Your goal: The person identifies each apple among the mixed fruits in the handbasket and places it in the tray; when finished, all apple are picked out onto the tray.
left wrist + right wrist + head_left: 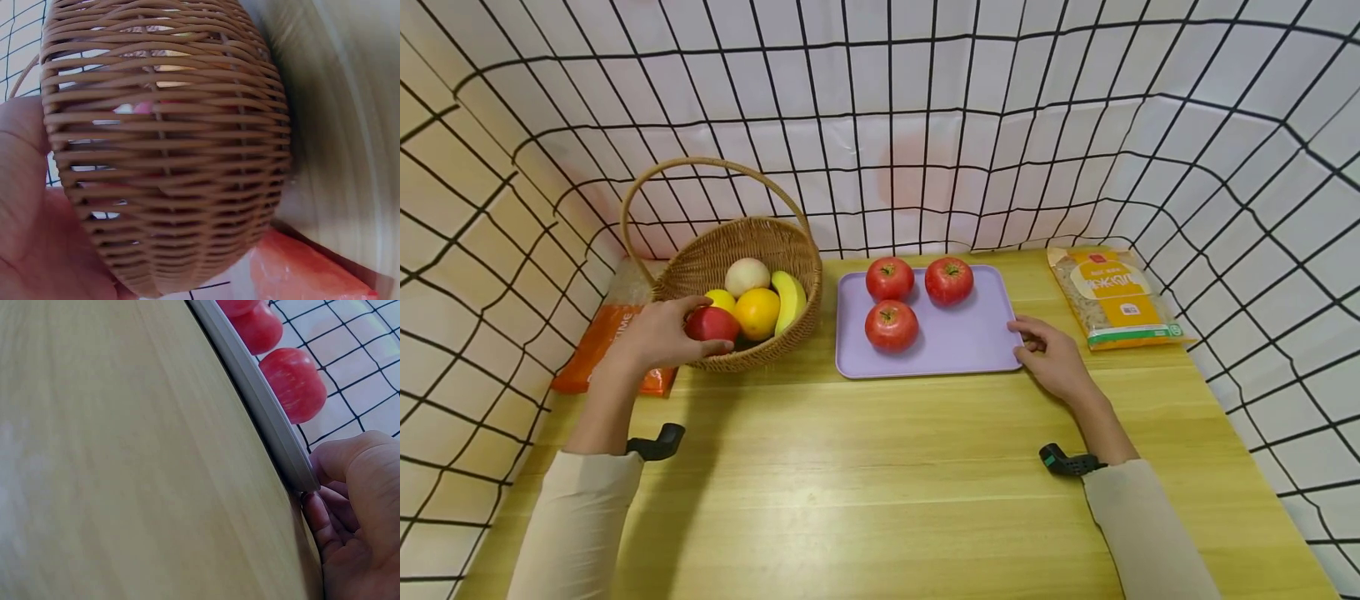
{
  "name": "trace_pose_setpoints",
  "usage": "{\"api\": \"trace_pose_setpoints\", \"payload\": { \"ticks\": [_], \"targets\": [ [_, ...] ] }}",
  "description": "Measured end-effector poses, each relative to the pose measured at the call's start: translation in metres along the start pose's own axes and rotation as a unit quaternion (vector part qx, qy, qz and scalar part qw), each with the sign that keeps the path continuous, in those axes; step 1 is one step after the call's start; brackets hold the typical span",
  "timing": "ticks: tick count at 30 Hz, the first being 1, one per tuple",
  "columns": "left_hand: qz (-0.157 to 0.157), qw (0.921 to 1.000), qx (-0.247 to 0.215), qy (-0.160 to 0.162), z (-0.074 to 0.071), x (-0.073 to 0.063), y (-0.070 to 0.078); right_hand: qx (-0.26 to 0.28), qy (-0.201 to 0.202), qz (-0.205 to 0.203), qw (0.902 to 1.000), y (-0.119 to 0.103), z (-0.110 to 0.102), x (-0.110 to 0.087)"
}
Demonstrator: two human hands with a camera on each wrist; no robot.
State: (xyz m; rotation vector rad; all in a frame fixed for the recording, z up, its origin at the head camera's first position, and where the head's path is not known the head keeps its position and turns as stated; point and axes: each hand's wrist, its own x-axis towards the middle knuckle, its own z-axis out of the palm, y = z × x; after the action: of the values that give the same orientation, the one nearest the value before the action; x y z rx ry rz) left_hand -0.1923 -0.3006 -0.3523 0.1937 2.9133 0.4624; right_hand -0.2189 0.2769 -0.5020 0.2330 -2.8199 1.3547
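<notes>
At the near left of the wicker basket (752, 360), my left hand (658, 333) reaches over the rim and grips a red apple (712, 325) between thumb and fingers. Woven basket wall (169, 144) hides most of that apple in the left wrist view. Beside it in the basket lie a lemon (722, 301), an orange (757, 313), a banana (789, 302) and a pale peach (747, 276). My right hand (1054, 358) pinches the right edge of the lilac tray (958, 348), thumb on top and fingers beneath. Three red apples (891, 326) sit on the tray's left and back part.
An orange-and-clear packet (658, 381) lies left of the basket, partly behind it and my left arm. A yellow-labelled bag of grain (1116, 296) lies right of the tray. Black-gridded white walls (895, 125) enclose the back and sides of the wooden table (865, 483).
</notes>
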Motion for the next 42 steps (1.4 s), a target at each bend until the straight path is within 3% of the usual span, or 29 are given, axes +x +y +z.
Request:
{"api": "trace_pose_setpoints", "payload": {
  "ticks": [8,13,26,36,42],
  "targets": [
    [-0.016,0.9991,-0.025,-0.031,-0.003,0.001,0.001,-0.001,0.002,-0.001,1.0000,-0.002,0.002,-0.002],
    [-0.018,0.9987,-0.035,-0.031,-0.004,0.003,0.002,-0.005,0.002,-0.003,1.0000,-0.004,0.003,-0.004],
    [-0.003,1.0000,-0.002,-0.005,-0.001,0.009,0.007,-0.005,0.005,-0.012,0.9999,-0.002,0.001,-0.003],
    [0.017,0.9990,-0.020,0.036,0.003,0.009,0.010,-0.012,0.007,-0.013,0.9998,-0.004,0.000,-0.002],
    [0.001,0.9967,-0.053,0.062,0.006,0.006,0.014,-0.010,0.008,-0.012,0.9998,-0.004,0.000,-0.002]
  ]
}}
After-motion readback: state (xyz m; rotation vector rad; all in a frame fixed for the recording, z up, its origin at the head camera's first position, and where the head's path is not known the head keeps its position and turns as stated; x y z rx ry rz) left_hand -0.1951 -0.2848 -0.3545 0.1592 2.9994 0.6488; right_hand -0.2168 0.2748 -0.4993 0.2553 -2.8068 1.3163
